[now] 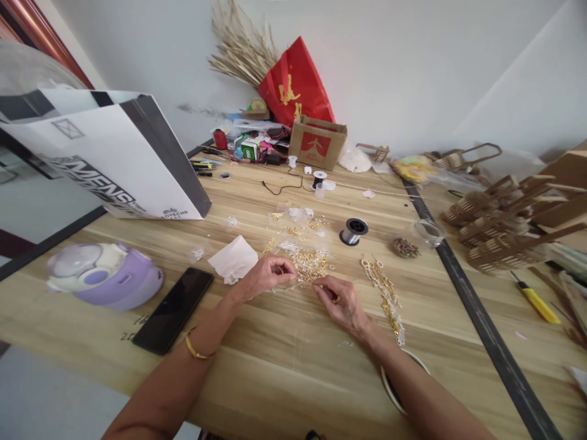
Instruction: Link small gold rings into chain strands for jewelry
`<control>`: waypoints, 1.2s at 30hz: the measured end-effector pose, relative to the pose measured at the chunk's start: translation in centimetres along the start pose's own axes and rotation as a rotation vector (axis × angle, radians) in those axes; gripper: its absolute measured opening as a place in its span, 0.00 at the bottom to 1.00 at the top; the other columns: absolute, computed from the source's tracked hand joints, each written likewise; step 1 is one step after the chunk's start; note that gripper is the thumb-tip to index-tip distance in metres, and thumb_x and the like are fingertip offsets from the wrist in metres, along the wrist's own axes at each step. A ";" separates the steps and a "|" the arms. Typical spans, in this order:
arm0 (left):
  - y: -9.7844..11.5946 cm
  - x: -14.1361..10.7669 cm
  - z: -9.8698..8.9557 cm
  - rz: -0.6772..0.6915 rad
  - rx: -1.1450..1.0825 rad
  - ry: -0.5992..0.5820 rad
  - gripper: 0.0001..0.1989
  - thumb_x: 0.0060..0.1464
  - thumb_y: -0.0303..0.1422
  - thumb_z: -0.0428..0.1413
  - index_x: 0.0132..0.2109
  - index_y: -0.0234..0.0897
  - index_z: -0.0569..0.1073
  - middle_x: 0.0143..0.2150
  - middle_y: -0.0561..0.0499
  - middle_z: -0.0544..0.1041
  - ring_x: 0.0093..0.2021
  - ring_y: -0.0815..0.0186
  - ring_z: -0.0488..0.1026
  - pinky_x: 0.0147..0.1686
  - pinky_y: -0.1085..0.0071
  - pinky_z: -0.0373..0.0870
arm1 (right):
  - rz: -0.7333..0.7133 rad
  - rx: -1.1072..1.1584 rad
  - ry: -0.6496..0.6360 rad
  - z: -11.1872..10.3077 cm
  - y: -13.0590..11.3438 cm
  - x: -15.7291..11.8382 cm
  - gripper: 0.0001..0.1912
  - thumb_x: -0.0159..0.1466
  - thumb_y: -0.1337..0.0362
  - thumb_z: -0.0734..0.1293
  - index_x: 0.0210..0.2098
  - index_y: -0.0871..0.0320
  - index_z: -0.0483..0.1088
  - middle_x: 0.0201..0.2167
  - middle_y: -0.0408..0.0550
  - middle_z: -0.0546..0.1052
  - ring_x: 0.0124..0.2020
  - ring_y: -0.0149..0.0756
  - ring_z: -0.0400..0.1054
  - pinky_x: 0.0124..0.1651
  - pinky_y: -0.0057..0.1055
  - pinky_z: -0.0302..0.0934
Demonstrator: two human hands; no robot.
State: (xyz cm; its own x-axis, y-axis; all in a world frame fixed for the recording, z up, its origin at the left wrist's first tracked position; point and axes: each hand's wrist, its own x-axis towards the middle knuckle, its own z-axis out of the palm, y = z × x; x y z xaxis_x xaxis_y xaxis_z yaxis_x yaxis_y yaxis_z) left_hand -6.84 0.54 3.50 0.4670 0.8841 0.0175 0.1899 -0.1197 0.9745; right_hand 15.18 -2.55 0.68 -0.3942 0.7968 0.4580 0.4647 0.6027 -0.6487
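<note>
A pile of small gold and silver beads (309,264) lies on the wooden table in front of me. At its left edge, my left hand (270,273) is closed in a pinch, thumb against forefinger. My right hand (338,299) pinches at the near right edge of the pile. What either set of fingertips holds is too small to make out. To the right of my right hand lie gold and silver beaded strands (385,293). A spool of silver wire (353,231) stands beyond them, and a white tissue (233,260) lies beside my left hand.
A black phone (174,310) and a purple bottle (110,278) lie at left, below a white paper bag (119,165). Multicoloured beads (406,247) sit near a clear cup (428,233). Small woven baskets (490,226) and a yellow-handled tool (539,300) are at right. My right forearm overlaps a round rim (389,391).
</note>
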 end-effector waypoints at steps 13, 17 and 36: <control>-0.3 0.0 1.7 -0.160 -0.314 -0.156 0.13 0.49 0.39 0.59 0.32 0.32 0.69 0.28 0.48 0.77 0.27 0.70 0.70 0.31 0.73 0.66 | 0.065 -0.052 0.043 -0.9 -0.5 0.7 0.10 0.64 0.63 0.59 0.32 0.61 0.70 0.19 0.43 0.69 0.17 0.26 0.56 0.22 0.24 0.51; -0.5 0.0 1.8 -0.173 -0.344 -0.153 0.13 0.48 0.38 0.60 0.32 0.31 0.69 0.31 0.46 0.78 0.28 0.71 0.71 0.31 0.74 0.67 | 0.101 -0.064 -0.004 -0.9 -0.1 0.6 0.10 0.64 0.62 0.59 0.32 0.60 0.69 0.19 0.42 0.69 0.17 0.26 0.56 0.22 0.24 0.51; -1.3 0.3 2.5 -0.177 -0.342 -0.076 0.14 0.47 0.39 0.60 0.31 0.31 0.70 0.25 0.52 0.73 0.25 0.73 0.69 0.27 0.76 0.64 | 0.198 -0.024 -0.200 -1.9 -0.8 1.2 0.12 0.64 0.60 0.59 0.30 0.59 0.69 0.17 0.40 0.65 0.17 0.27 0.55 0.22 0.24 0.50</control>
State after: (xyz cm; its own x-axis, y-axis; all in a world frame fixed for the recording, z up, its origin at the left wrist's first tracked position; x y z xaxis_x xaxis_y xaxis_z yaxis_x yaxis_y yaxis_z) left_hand -4.74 -0.16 1.71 0.5179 0.8400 -0.1618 -0.0193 0.2005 0.9795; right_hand 15.79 -1.96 2.90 -0.4412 0.8764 0.1933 0.5657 0.4388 -0.6982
